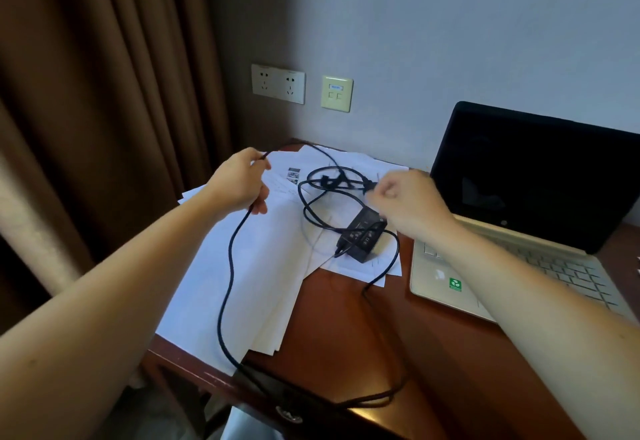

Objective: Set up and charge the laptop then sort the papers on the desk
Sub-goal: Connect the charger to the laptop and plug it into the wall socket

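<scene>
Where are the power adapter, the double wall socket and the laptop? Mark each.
power adapter [362, 236]: head view, black top face.
double wall socket [278, 83]: head view, plate centre.
laptop [533, 176]: head view, dark screen.

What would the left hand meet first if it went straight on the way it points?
Probably the wall, near the double power socket. The left hand, gripping the black cable, points away over the papers toward that corner; nothing else shows in that line, though depth is unclear.

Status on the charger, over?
Left hand grips thin black charger cable; right hand pinches its tangled loops. Black rectangular power brick on white papers. White wall socket empty.
</scene>
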### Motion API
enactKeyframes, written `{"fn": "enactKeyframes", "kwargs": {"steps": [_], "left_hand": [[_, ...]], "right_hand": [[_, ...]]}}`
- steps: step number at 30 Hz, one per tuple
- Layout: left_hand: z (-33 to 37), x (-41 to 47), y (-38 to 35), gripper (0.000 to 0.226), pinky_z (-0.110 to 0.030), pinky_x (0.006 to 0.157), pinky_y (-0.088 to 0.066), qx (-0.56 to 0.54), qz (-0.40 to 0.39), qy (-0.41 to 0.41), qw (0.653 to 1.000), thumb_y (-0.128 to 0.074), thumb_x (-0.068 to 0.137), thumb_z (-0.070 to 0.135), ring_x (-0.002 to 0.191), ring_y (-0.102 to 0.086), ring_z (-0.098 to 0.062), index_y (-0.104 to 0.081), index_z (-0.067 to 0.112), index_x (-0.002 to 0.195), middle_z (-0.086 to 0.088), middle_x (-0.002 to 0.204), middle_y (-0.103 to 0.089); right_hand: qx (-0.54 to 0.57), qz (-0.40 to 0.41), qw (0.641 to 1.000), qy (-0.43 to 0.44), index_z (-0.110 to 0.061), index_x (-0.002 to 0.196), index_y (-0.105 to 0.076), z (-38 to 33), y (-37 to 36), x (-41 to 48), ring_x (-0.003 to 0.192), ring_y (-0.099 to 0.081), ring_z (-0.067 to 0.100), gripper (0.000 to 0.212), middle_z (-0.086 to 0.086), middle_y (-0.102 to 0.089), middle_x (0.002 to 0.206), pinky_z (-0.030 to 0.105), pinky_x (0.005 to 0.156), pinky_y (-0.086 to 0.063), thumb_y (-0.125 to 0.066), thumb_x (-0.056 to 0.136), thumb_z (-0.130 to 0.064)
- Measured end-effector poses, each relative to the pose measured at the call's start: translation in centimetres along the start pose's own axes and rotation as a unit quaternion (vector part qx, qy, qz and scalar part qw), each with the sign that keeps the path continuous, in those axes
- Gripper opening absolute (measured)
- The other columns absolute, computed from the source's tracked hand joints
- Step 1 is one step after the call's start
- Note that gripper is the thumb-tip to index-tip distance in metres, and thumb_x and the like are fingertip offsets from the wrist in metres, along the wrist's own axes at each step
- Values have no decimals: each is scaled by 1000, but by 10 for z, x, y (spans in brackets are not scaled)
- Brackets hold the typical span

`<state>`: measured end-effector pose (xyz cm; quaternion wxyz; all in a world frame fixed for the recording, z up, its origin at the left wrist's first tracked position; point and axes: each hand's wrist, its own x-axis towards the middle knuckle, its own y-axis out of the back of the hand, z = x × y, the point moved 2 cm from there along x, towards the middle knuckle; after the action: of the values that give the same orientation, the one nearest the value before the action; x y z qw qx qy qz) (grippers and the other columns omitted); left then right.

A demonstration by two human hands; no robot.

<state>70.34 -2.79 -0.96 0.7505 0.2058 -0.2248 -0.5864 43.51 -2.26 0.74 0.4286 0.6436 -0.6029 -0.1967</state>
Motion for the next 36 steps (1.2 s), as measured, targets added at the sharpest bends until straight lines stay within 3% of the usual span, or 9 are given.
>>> {"fn": "enactKeyframes", "kwargs": {"steps": [4, 8, 12, 15, 20, 25, 31, 33, 36], "left_hand": [[-25, -18, 0, 25, -29, 48, -54, -22, -37, 128, 991, -29, 109, 11, 55, -71, -27, -49, 2, 121, -17, 73, -72], [-29, -44, -4, 44, -19, 60, -37, 332, -181, 151, 913, -48, 100, 46, 78, -54, -20, -70, 10, 113, -1, 77, -61], [-38, -51, 6, 26, -25, 65, -44, 359, -193, 209, 889, -53, 89, 15, 52, -51, -17, -58, 13, 63, 4, 46, -58], [-35, -55, 5, 29, -31, 69, -57, 289, -198, 209, 913, -47, 96, 5, 50, -65, -22, -67, -1, 76, -9, 53, -68], [-22, -70, -3, 36, -22, 39, -46, 278, -263, 245, 891, -37, 103, 10, 38, -58, -15, -63, -4, 83, -7, 46, -63], [-24, -69, 2, 44, -22, 46, -33, 206, -253, 258, 909, -32, 106, 19, 47, -54, -16, -68, 2, 86, -9, 66, -71], [-29, -58, 3, 47, -28, 54, -43, -119, -70, 169, 976, -33, 111, 33, 52, -55, -20, -60, 2, 91, -15, 69, -74], [-33, -59, 1, 49, -27, 53, -45, -145, -38, 175, 973, -32, 111, 37, 56, -61, -20, -60, 4, 90, -14, 71, -74], [-42, -64, -4, 49, -28, 53, -45, -105, -25, 220, 970, -29, 112, 31, 52, -64, -20, -60, 3, 88, -10, 60, -72]], "right_hand": [[-148, -328, 924, -129, -2, 79, -69, -1, -17, -39, 39, -52, 15, 59, 4, -63, 56, 21, 43, -42, -63, 85, -61], [-171, -437, 858, -209, -4, 84, -60, 2, -24, -65, 40, -54, 12, 34, 7, -66, 65, 20, 38, -42, -72, 87, -35], [-321, -297, 891, -124, -11, 74, -50, 3, -16, -68, 45, -53, 16, 19, 4, -58, 64, 22, 46, -43, -63, 86, -18], [-409, -240, 874, -108, -15, 82, -53, 11, -14, -66, 66, -53, 18, 7, -1, -53, 77, 27, 57, -41, -56, 87, -18], [-416, -258, 862, -131, -14, 81, -57, 21, -10, -65, 71, -54, 19, 7, -1, -52, 81, 28, 59, -40, -54, 87, -17], [-373, -287, 876, -108, -11, 56, -43, 33, -9, -60, 53, -36, 20, 27, 4, -38, 61, 27, 49, -28, -50, 82, -5], [-159, -251, 945, -134, -13, 78, -57, 35, -3, -49, 58, -49, 21, 26, 6, -53, 69, 33, 55, -45, -54, 97, -30], [-124, -245, 949, -155, -12, 66, -46, 38, -3, -50, 40, -34, 19, 42, 2, -35, 51, 27, 48, -30, -53, 97, -38], [-109, -254, 942, -189, -9, 84, -70, 41, -3, -47, 35, -30, 18, 25, 0, -33, 43, 23, 47, -28, -53, 96, -24]]}}
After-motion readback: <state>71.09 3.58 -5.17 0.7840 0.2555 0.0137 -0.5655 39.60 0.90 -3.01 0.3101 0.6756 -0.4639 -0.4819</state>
